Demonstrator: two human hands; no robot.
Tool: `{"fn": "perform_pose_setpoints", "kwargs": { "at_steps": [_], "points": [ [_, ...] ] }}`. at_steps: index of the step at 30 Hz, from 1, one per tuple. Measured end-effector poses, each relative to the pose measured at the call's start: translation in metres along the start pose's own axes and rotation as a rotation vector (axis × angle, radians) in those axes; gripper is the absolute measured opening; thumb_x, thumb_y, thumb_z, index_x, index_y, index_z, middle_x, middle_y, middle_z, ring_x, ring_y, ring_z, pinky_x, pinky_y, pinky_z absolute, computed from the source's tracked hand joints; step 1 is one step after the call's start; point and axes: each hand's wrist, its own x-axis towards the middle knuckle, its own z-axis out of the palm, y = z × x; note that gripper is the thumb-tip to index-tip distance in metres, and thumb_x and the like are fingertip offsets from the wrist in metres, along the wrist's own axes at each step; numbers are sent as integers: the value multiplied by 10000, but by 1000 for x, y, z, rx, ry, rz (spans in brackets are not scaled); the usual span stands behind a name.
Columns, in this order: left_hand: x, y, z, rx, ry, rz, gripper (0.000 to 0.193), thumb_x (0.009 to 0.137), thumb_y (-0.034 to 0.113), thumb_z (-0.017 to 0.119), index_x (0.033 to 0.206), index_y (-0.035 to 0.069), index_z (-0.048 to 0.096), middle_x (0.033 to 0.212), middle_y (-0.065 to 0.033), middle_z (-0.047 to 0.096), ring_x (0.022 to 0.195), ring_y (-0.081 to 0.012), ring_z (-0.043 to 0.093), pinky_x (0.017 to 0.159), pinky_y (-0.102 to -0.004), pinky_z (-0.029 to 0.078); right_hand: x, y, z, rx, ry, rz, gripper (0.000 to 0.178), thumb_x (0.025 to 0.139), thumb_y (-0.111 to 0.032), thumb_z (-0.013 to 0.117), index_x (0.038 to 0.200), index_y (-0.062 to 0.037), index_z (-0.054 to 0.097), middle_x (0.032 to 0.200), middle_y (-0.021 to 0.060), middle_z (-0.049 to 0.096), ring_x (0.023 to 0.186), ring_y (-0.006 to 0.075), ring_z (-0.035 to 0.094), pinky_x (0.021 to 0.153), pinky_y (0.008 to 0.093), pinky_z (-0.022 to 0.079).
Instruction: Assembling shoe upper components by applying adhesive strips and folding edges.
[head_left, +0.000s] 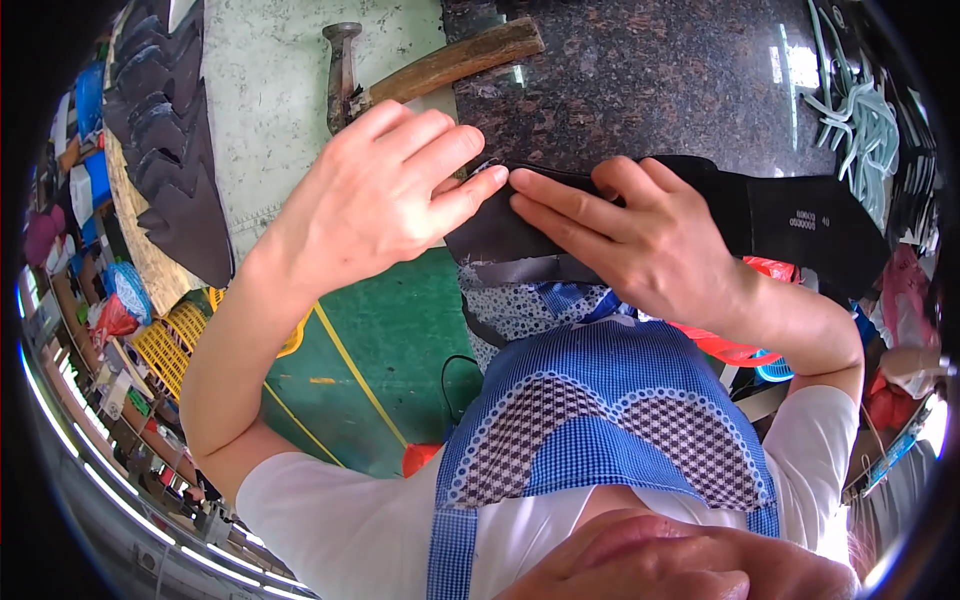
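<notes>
A long black leather-like piece stretches along the near edge of the table, with small pale print near its right end. My left hand pinches the upper edge at its left end, thumb and index fingertip close together. Just right of that pinch, my right hand holds the same piece, its index and middle fingers extended along it and its thumb hidden. The fingertips of both hands nearly meet at the edge. Beyond my left hand lies a hammer with a wooden handle and a metal head.
Dark cut pieces overlap in a row at the far left. A whitish work surface adjoins a dark speckled stone slab. Pale green strips lie tangled at the right. A yellow basket stands low at the left.
</notes>
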Motion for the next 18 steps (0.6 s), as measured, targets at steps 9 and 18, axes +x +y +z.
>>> {"fn": "perform_pose_setpoints", "kwargs": {
  "at_steps": [9, 18],
  "points": [
    [65, 65, 4, -272, -114, -69, 704, 698, 316, 797, 1238, -101, 621, 1330, -171, 576, 1269, -334, 531, 1093, -463, 428, -40, 39, -51, 245, -104, 41, 135, 667, -90, 740, 773, -11, 712, 1048, 83, 657, 995, 286, 602, 840, 393, 528],
    [87, 73, 27, -309, -76, -156, 729, 706, 177, 845, 1368, 37, 574, 1333, -133, 520, 1227, -324, 530, 1016, -444, 462, -63, 69, -43, 454, 45, 261, 320, 843, 23, 687, 1160, -2, 712, 997, 126, 742, 983, 295, 684, 822, 396, 570]
  ]
}}
